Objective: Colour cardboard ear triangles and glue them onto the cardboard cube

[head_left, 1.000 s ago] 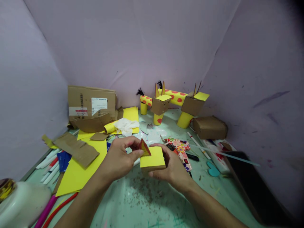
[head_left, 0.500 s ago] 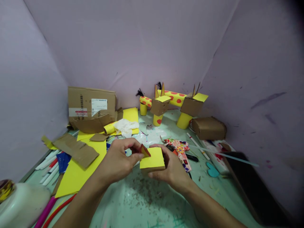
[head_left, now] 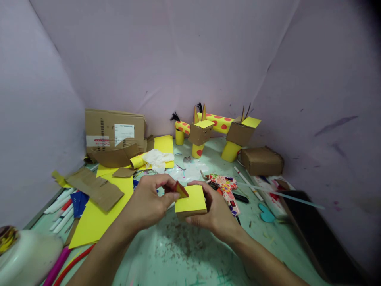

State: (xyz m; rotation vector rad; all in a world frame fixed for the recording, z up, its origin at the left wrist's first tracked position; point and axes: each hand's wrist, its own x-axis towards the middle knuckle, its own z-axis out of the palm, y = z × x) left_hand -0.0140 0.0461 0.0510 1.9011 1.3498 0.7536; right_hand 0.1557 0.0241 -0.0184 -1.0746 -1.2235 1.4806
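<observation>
My right hand (head_left: 216, 212) grips a small cardboard box with a yellow paper top (head_left: 191, 200), held just above the green table (head_left: 178, 254). My left hand (head_left: 149, 200) pinches a small brown and yellow paper triangle (head_left: 180, 189) against the box's far left corner. Both hands are closed, and they meet at the box in the middle of the view.
Two yellow giraffe figures with red spots (head_left: 202, 133) (head_left: 238, 133) stand at the back. A brown box (head_left: 262, 161) sits right of them. Cardboard pieces (head_left: 114, 131), yellow paper (head_left: 98, 214), markers (head_left: 62, 208), a glue gun (head_left: 226, 186) and a white bottle (head_left: 26, 256) lie around.
The triangle has tipped from upright to lying lower against the box corner. Both hands and the box have stayed almost in place.
</observation>
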